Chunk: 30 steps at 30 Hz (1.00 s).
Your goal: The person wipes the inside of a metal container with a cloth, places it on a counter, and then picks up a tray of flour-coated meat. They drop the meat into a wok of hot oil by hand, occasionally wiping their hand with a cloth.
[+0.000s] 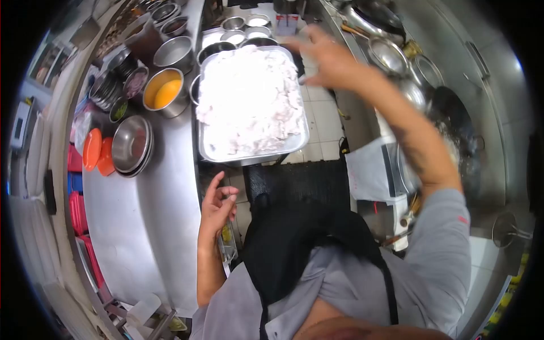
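A large rectangular metal tray heaped with pale, overexposed chunks stands in front of me. My left hand is just below the tray's near edge, empty, its fingers apart and slightly curled. Beyond the tray's right side, my right hand reaches forward, smeared by motion, with the fingers spread and nothing seen in them. Behind the tray sit small metal bowls, some holding white contents. To its left stands a steel pot with orange-yellow liquid.
A steel counter runs along my left, carrying stacked metal bowls and orange bowls. On the right are a dark wok, strainers and a white cloth. A black mat lies on the tiled floor.
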Motion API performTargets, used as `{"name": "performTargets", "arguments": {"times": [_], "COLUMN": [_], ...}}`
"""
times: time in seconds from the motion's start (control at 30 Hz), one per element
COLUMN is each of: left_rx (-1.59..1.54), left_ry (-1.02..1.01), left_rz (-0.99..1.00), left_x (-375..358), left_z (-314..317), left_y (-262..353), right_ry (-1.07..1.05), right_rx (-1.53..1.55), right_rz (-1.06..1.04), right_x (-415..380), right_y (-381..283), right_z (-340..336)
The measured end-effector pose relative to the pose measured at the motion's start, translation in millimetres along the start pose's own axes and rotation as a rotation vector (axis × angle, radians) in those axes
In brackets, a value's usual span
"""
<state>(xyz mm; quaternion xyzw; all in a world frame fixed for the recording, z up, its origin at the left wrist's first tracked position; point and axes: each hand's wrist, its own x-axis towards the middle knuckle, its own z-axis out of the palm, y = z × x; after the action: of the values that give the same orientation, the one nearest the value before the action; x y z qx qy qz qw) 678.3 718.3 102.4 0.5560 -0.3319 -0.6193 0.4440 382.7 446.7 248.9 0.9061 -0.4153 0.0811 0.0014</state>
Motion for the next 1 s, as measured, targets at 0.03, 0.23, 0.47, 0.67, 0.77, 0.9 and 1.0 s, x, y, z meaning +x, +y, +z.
{"name": "performTargets", "arguments": {"times": [0.03,0.23,0.47,0.67,0.77,0.9,1.0], "left_rx": [-0.012,-0.067,-0.111,-0.095,-0.078,-0.070,-0.077], "left_ry": [0.023,0.136,0.214,0.184,0.179,0.168,0.155], "left_rz": [-0.012,-0.055,-0.067,-0.046,-0.054,-0.059,-0.064], "left_x": [-3,-29,-41,-33,-30,-27,-26], "left_z": [-9,-53,-80,-85,-82,-79,-75], "left_y": [-2,-22,-38,-34,-26,-26,-26], "right_ry": [-0.053,-0.198,-0.291,-0.056,-0.010,0.048,0.166], "right_rx": [0.002,0.005,-0.152,0.046,0.133,0.397,0.650], "right_rz": [-0.073,-0.090,-0.062,-0.123,-0.118,-0.052,0.003], "right_x": [20,122,144,133,131,131,131], "right_y": [-20,-94,-109,-84,-74,-55,-39], "right_z": [36,143,171,182,181,172,168]}}
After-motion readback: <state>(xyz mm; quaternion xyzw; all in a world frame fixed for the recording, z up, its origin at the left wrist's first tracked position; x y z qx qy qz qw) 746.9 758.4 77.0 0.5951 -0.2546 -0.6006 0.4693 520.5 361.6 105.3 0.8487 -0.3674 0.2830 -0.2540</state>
